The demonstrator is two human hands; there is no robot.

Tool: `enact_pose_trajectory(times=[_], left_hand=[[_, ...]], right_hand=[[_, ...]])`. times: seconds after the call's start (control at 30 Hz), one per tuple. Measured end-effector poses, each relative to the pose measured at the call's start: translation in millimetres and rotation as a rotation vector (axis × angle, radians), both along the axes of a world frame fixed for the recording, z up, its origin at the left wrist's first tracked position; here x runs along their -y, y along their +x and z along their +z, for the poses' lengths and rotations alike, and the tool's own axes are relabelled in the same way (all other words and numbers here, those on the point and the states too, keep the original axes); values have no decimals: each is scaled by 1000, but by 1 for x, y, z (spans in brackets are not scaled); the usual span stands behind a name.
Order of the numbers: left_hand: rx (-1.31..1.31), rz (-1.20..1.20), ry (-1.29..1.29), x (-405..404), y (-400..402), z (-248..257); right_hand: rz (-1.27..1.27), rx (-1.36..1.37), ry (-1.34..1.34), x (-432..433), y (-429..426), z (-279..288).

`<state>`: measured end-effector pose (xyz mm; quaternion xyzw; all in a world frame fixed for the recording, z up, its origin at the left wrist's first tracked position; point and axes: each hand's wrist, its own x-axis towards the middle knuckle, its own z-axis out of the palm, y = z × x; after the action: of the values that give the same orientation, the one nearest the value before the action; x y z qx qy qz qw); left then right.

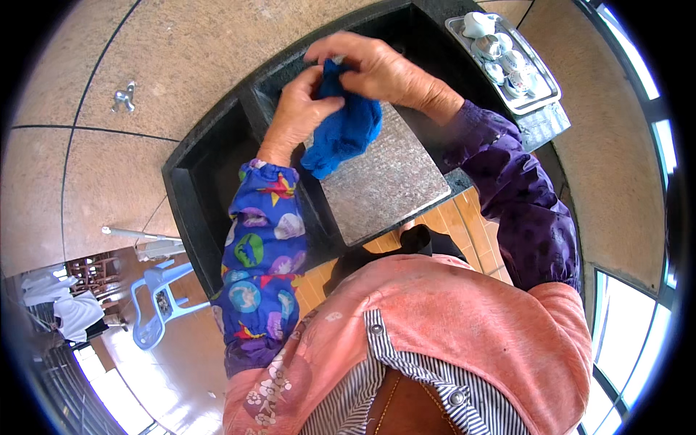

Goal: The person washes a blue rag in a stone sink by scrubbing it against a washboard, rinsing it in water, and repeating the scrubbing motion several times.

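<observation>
A blue cloth (pixel 348 130) is bunched up and held between both hands. My left hand (pixel 296 109) pinches its upper left side, thumb lying across the fabric. My right hand (pixel 380 68) grips its top from the other side, with the fingertips slightly blurred. The lower part of the cloth hangs over a grey stone slab (pixel 386 179), which forms the middle part of a dark stone sink (pixel 176 163). Whether the cloth rests on the slab I cannot tell.
Sink basins lie to either side of the slab. At the upper right stands a metal tray (pixel 544 92) with a white teapot (pixel 478 24) and several small cups. A metal tap (pixel 124 98) sticks out of the tiled wall at left. A light-blue plastic chair (pixel 163 299) is at lower left.
</observation>
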<state>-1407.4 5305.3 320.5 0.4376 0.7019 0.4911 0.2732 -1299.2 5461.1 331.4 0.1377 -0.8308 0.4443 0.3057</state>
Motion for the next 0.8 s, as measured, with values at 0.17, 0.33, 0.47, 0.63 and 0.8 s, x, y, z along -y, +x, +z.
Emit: enact_pose_trajectory(times=[0.17, 0.33, 0.47, 0.63, 0.8], left_hand=[[206, 15, 286, 36, -19, 38], [221, 208, 373, 100, -43, 62], [253, 358, 492, 166, -76, 73], [5, 555, 421, 267, -129, 66], [-71, 620, 159, 368, -180, 40]], right_hand=[[125, 501, -109, 3, -2, -4], [-33, 418, 253, 48, -35, 33], [-34, 404, 454, 67, -84, 31], [138, 399, 112, 120, -151, 26], [149, 211, 5, 177, -219, 17]])
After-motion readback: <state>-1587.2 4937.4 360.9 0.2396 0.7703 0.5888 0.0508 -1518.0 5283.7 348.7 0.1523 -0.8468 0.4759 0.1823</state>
